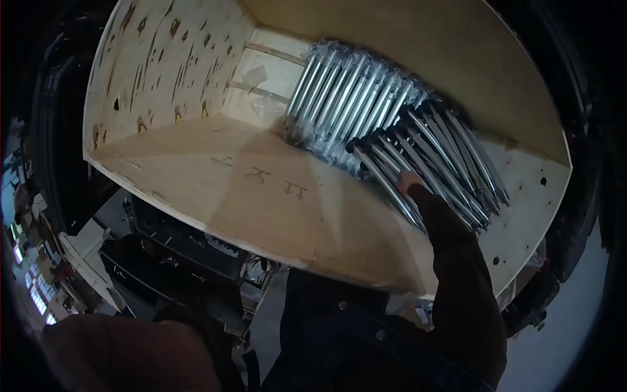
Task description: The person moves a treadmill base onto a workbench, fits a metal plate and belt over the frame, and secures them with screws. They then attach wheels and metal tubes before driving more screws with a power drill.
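The right hand (413,186) reaches into the plywood crate (196,189), right of centre, touching the metal rods (450,153) stacked against its far wall, perhaps steadying them, though I cannot tell whether its grip is closed.

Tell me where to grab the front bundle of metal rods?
Probably around its middle, reaching in from the open near side of the plywood crate, where the right hand touches the bundle of metal rods. Long rods lying side by side would likely tip from an end grip.
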The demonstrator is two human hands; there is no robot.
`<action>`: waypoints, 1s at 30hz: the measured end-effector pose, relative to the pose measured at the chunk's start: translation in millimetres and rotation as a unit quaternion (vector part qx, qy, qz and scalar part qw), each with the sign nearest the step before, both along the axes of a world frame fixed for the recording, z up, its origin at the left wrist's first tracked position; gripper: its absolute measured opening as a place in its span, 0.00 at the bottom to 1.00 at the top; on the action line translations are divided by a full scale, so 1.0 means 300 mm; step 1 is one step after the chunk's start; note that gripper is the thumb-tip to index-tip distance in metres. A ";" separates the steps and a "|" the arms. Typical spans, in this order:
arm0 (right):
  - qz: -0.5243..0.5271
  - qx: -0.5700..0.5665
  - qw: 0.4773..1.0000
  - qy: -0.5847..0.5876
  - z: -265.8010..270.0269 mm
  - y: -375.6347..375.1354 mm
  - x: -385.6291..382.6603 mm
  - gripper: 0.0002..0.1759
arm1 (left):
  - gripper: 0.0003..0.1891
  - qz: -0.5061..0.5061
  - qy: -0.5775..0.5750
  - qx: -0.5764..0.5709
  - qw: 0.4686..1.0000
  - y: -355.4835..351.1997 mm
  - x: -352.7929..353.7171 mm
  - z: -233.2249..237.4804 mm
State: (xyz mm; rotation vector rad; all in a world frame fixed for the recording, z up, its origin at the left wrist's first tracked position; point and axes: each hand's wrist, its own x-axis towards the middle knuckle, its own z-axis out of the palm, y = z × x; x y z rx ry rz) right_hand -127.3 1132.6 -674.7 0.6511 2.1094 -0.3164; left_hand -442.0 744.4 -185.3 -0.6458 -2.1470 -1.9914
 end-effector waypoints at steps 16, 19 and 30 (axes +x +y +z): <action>-0.057 -0.069 0.995 0.046 0.077 -0.160 0.002 0.35 | 0.10 0.001 -0.045 -0.366 0.930 0.114 0.127 -0.426; -0.090 -0.093 0.985 0.111 0.203 -0.181 -0.080 0.33 | 0.10 0.021 0.000 -0.316 0.949 0.110 0.117 -0.422; 0.009 -0.307 0.847 0.434 1.423 -0.571 -0.536 0.27 | 0.22 0.039 -0.247 0.150 0.957 -0.037 0.254 -0.294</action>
